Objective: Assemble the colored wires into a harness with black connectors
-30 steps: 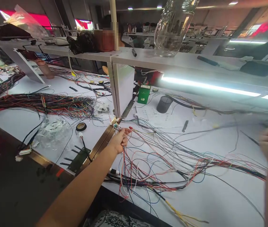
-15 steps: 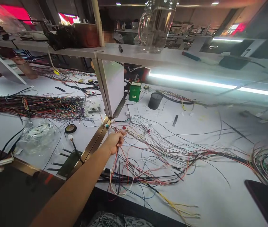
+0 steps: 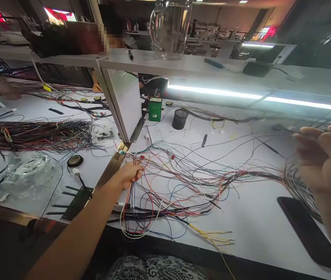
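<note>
Far left on the white table (image 3: 256, 233): a separate bundle (image 3: 37, 134) of coloured leads laid out straight, with a crumpled plastic bag (image 3: 28, 175) and a tape roll (image 3: 75, 160) just in front of it, both untouched. Nearer the middle, left hand (image 3: 130, 175) closed in a pinch on one end of the loose wires (image 3: 183, 179), close by the brass strip at the table joint. From that grip rightward, a wide tangle: red, blue, black and green strands fanning and looping across the table, some spilling toward the near edge, yellow ones trailing off by themselves. Not gathered, not taped, not laid parallel anywhere along the run; judged from that, early in the sorting, with almost all of the straightening and bundling left. Behind, a green box (image 3: 155, 109) and a mesh cup (image 3: 180, 119) standing apart from the work. Far right, a dark phone (image 3: 308, 231) flat on the table, and the right hand (image 3: 320, 163) raised above the far end of the strands, fingers loosely curled; impossible to tell whether gripping anything.
</note>
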Available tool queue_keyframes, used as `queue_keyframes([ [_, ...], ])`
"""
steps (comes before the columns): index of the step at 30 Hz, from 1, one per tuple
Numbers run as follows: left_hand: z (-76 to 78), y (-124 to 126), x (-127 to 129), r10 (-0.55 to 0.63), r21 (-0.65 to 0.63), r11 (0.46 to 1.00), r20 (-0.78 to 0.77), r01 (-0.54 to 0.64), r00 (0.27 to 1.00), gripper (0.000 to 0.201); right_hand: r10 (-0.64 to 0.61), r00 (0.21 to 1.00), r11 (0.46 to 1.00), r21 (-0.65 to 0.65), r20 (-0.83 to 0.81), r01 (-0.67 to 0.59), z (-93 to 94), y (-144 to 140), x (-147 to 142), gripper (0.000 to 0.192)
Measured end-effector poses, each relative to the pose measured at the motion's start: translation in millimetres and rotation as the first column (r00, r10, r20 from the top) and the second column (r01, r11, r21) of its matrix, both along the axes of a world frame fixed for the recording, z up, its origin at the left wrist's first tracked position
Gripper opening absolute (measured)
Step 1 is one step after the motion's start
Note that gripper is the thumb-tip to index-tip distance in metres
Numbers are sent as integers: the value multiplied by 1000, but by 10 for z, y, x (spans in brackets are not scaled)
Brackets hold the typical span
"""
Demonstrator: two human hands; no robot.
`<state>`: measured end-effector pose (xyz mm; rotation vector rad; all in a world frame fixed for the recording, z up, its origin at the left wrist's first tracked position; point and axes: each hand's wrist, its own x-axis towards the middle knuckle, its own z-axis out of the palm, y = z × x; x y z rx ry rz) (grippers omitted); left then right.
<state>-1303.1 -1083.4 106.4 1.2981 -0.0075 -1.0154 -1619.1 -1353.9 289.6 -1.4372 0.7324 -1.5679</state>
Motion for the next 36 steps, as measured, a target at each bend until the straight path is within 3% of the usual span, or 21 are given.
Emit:
queue_keyframes([
  [4, 48, 32, 124, -23, -4, 1000, -58, 22, 998, 10, 129, 990, 991, -46, 64, -126, -29, 138, 190, 30],
  [9, 148, -14, 275, 60, -150, 986, -101, -75, 993, 26, 381, 922, 924, 69, -74, -376, -112, 408, 475, 22],
  [13, 173, -61, 152, -78, -130, 990, -133, 61, 988, 12, 495, 860, 866, 146, -120, -478, -160, 613, 658, 22],
  [15, 181, -63, 101, -175, -92, 983, -166, 161, 971, 7, 514, 849, 853, 171, -121, -492, -166, 659, 716, 21],
  [17, 196, -61, 108, -201, -107, 977, -167, 185, 965, 8, 518, 847, 850, 186, -119, -493, -177, 668, 755, 19],
  [21, 174, -60, 178, -149, -140, 981, -129, 131, 980, 11, 523, 844, 846, 193, -118, -497, -233, 650, 814, 20],
  [24, 129, -23, 138, -154, -131, 982, -122, 138, 981, 6, 484, 861, 873, 149, -158, -464, -272, 674, 883, 18],
  [28, 235, 124, 30, -103, -263, 962, -111, 71, 988, 10, 517, 849, 855, 123, -114, -504, -252, 769, 1027, 14],
  [30, 333, 208, 2, -22, -418, 908, -110, -27, 994, 14, 522, 853, 845, 137, 0, -517, -219, 802, 1105, 15],
  [32, 395, 269, -15, 70, -595, 792, -137, -138, 988, 16, 506, 852, 846, 115, 137, -521, -191, 801, 1168, 18],
  [33, 404, 289, -27, 64, -627, 766, -148, -144, 987, 16, 506, 843, 844, 95, 184, -528, -181, 786, 1189, 19],
  [34, 404, 305, -46, 15, -615, 782, -144, -101, 989, 17, 516, 831, 840, 70, 207, -539, -174, 760, 1203, 20],
  [36, 401, 342, -106, -196, -492, 862, -102, 122, 975, 18, 535, 822, 840, -19, 194, -542, -168, 688, 1202, 21],
])
